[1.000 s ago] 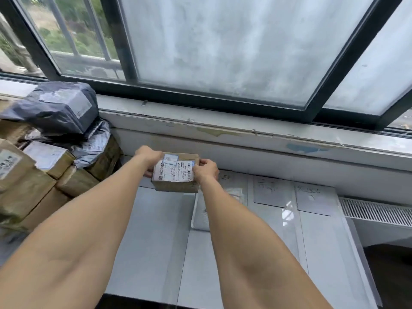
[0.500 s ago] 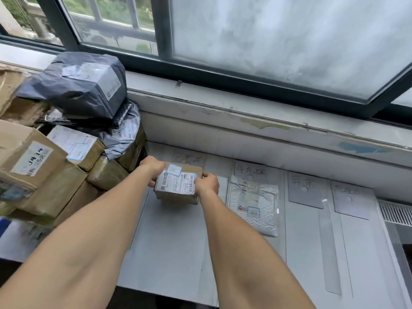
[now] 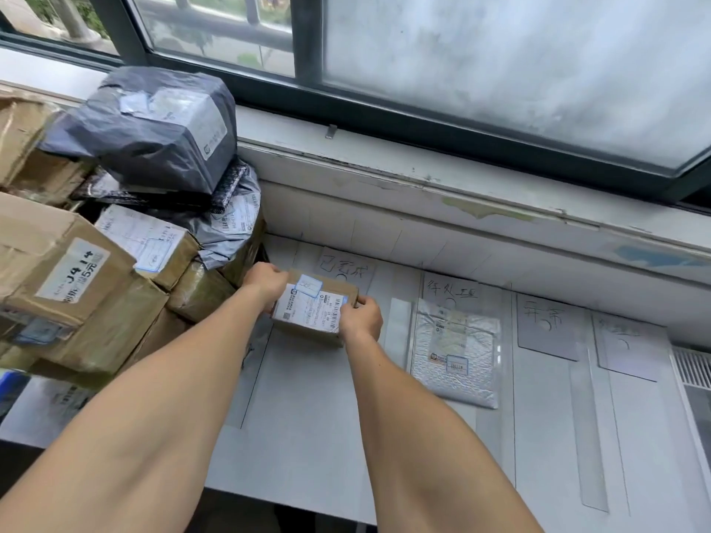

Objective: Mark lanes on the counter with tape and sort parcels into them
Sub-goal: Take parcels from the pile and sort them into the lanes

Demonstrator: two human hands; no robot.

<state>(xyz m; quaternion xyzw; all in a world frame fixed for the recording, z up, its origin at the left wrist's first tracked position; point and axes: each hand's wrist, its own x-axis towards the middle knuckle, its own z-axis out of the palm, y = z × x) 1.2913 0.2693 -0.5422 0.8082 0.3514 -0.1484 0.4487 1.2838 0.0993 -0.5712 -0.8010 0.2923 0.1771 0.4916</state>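
A small brown cardboard parcel with a white shipping label sits low over the leftmost lane of the white counter. My left hand grips its left end and my right hand grips its right end. Clear tape strips divide the counter into lanes, each headed by a handwritten label sheet. A silver padded mailer lies flat in the second lane. I cannot tell whether the parcel's underside touches the counter.
A pile of unsorted parcels fills the left: brown boxes and grey plastic bags. Behind the counter run a worn windowsill and dark window frame. A vent grille sits at the far right. Two right-hand lanes hold only label sheets.
Both hands have lowered the small parcel toward the leftmost lane. The camera has turned left and down, bringing more of the parcel pile and the lane labels into view.
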